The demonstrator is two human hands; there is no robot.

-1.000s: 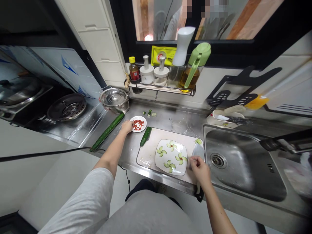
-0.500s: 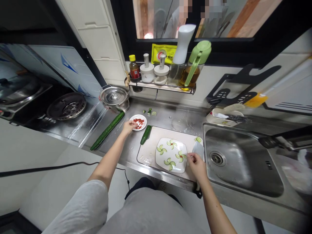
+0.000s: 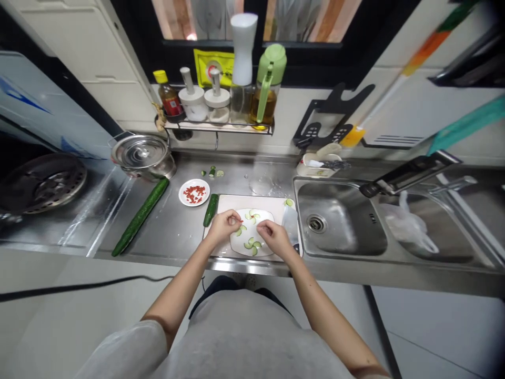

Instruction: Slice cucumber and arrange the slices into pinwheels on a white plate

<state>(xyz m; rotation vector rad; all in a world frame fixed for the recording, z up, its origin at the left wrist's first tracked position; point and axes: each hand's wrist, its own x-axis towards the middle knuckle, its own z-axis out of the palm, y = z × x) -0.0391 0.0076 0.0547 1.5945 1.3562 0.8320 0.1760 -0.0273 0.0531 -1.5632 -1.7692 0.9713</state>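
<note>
Nearest, in the lower centre of the frame, both bare hands are over a white, rounded-square plate [image 3: 251, 230]. The left hand [image 3: 224, 225] has just left the dish and now reaches over the plate's left side, fingertips drawn into a pinch; whether anything sits between them is too small to tell. The right hand [image 3: 275, 237], over the plate's right side, is also pinched, its contents hidden. So the handling has passed from dish to plate, where pale-green cucumber slices [image 3: 252, 245] with dark rims form pinwheels, some partly covered by the hands. Under the plate lies a pale rectangular cutting board [image 3: 236, 201], a short dark-green cucumber piece [image 3: 211, 209] along its left edge. Farther up, left of centre, a small round white dish [image 3: 182, 193] holds chopped red pieces [image 3: 194, 194] on the stainless-steel surface [image 3: 177, 226].
</note>
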